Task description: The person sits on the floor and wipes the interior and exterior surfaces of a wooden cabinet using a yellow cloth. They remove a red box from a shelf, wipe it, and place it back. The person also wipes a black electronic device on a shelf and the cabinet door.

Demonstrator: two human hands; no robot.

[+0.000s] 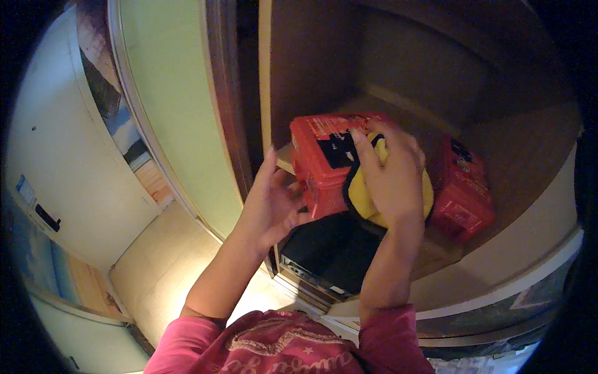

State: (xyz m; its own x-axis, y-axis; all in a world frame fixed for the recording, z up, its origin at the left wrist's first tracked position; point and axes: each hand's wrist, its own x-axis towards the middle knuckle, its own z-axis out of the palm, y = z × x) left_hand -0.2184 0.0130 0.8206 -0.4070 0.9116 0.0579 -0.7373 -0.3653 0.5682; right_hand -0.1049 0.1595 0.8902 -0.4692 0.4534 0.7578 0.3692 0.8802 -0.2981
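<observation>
A red plastic box with a lid is in front of me at the cabinet opening, tilted, above a black electronic device. At its left side is my left hand, fingers spread, the fingertips at or behind the box's lower edge; firm contact cannot be told. My right hand holds a yellow cloth with black edging against the right part of the box. Part of the lid is covered by the hand and cloth. A second red plastic box lies to the right on the wooden shelf.
The wooden cabinet's side panel edge rises left of the box. Farther left are a green panel and a pale door with a dark handle. Tan flooring shows below. A curved pale edge runs along the lower right.
</observation>
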